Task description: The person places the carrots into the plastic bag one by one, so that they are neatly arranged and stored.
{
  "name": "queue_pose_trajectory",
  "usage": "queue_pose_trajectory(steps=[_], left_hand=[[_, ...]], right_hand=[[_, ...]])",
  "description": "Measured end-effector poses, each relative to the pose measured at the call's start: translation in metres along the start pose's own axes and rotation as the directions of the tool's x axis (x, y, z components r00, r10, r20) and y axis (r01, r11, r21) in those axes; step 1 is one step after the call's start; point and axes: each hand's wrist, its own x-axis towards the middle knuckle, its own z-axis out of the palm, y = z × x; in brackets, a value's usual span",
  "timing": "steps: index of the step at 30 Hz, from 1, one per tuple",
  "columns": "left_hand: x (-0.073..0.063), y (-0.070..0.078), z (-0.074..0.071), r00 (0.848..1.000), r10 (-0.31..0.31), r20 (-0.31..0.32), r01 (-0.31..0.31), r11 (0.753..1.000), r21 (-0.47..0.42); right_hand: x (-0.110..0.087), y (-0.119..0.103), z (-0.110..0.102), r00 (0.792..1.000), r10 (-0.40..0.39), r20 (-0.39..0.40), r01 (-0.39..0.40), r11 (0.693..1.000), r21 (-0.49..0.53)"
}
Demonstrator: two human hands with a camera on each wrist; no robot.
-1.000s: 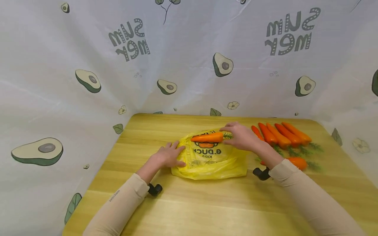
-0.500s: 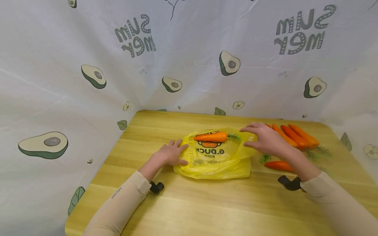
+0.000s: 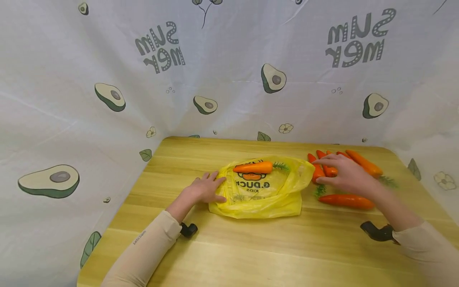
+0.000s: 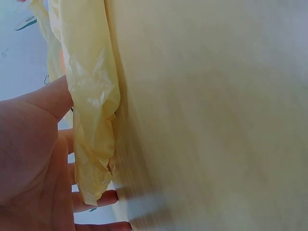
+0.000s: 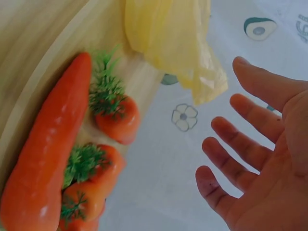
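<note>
A yellow plastic bag (image 3: 265,209) lies spread on the table, with an orange carrot (image 3: 252,168) across its printed duck. My left hand (image 3: 208,189) rests at the bag's left edge, fingers spread. In the left wrist view, the left thumb (image 4: 55,96) is against the bag (image 4: 94,96) and fingers show past its lower end. Over the carrots (image 3: 317,173) on the right, my right hand (image 3: 346,173) reaches with nothing in it. The right wrist view shows its fingers (image 5: 245,144) extended, apart from the carrots and bag. The hand hides part of the carrots in the head view.
One red-orange carrot (image 3: 346,201) lies in front of the others, its green leaves toward the bag. The wooden table (image 3: 229,251) ends against a white curtain (image 3: 229,71) printed with avocados. Dark wrist-camera mounts (image 3: 376,231) stick out under both forearms.
My right hand has moved right, from beside the leafy top of the carrot on the bag to over the other carrots. The bag's right edge bulges farther right. My left hand stays put.
</note>
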Motion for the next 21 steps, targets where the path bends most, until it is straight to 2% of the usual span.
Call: queue_pose_trajectory(steps=[11,16,21], left_hand=[[0.001,-0.003,0.001,1.000,-0.005,0.000,0.005,1.000,0.012],[0.002,-0.003,0.001,1.000,0.002,0.000,-0.002,1.000,0.022],[0.001,-0.003,0.002,1.000,0.001,0.005,-0.001,1.000,0.018]], right_hand=[[-0.018,0.019,-0.003,0.998,0.056,0.038,-0.056,0.998,0.002],[-0.029,0.032,0.000,0.999,0.023,0.041,-0.023,1.000,-0.012],[-0.038,0.043,0.004,0.998,0.026,0.051,-0.024,0.999,-0.031]])
